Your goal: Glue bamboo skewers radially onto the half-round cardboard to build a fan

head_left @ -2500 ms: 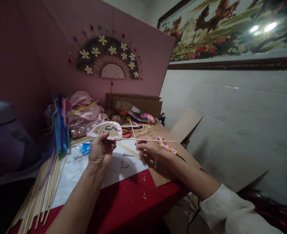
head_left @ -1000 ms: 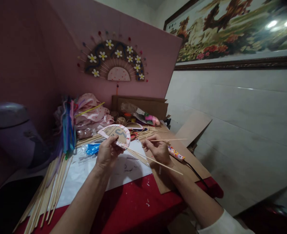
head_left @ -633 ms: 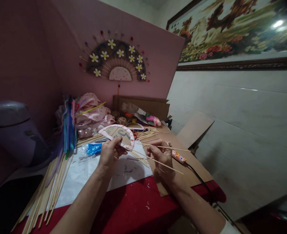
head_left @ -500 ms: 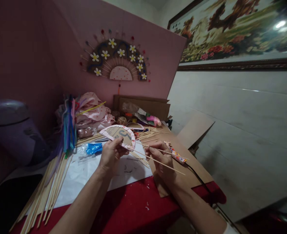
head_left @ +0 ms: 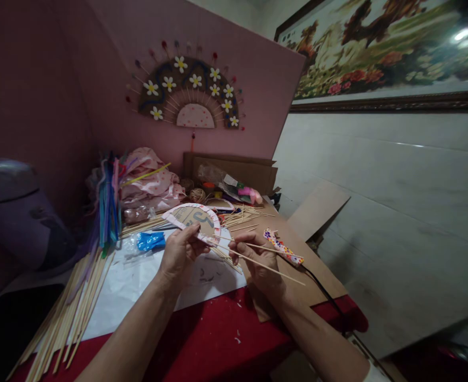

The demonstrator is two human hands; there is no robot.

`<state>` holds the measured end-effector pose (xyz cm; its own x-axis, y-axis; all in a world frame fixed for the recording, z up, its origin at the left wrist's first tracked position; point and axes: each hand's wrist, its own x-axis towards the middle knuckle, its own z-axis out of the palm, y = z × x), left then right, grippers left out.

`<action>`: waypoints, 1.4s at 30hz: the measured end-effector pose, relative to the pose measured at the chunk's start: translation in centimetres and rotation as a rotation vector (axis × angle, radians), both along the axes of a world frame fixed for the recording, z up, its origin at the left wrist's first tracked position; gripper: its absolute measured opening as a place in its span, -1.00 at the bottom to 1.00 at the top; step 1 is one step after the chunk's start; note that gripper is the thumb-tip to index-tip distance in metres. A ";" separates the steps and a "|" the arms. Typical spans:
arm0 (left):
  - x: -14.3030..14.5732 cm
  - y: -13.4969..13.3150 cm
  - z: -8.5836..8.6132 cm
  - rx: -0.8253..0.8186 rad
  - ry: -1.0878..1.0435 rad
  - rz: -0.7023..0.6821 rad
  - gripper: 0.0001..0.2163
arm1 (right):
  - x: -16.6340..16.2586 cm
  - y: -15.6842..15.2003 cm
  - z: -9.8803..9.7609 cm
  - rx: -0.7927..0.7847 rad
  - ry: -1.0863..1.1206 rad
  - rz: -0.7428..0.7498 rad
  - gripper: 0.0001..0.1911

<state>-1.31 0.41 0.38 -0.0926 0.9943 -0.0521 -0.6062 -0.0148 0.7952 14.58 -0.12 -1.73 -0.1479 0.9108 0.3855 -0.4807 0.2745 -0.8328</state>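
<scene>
While the left hand (head_left: 179, 254) pinches the half-round card piece (head_left: 196, 218) by its lower edge, fingers closed on it above the white paper (head_left: 130, 284), the right hand (head_left: 256, 262) grips thin bamboo sticks (head_left: 271, 268), fingers curled round them, tips at the card's edge. A dotted glue gun (head_left: 284, 247) lies just beyond on cardboard (head_left: 317, 276); loose skewers (head_left: 65, 313) sprawl across the surface's left side.

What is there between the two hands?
In the head view, thin bamboo sticks bridge the gap between the left hand and the right hand, running from the half-round card piece; white paper lies underneath.
</scene>
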 end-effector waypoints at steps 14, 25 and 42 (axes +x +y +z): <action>0.2 -0.1 0.0 0.004 0.002 0.014 -0.87 | -0.2 -0.5 -0.8 0.227 -0.107 -0.154 -0.93; 0.3 -0.2 -0.1 0.007 0.002 0.006 -0.85 | -0.3 -0.2 -0.6 0.239 -0.099 -0.180 -0.94; 0.4 -0.3 -0.2 0.018 -0.004 0.008 -0.86 | -0.5 0.2 -1.0 0.133 -0.062 -0.174 -0.94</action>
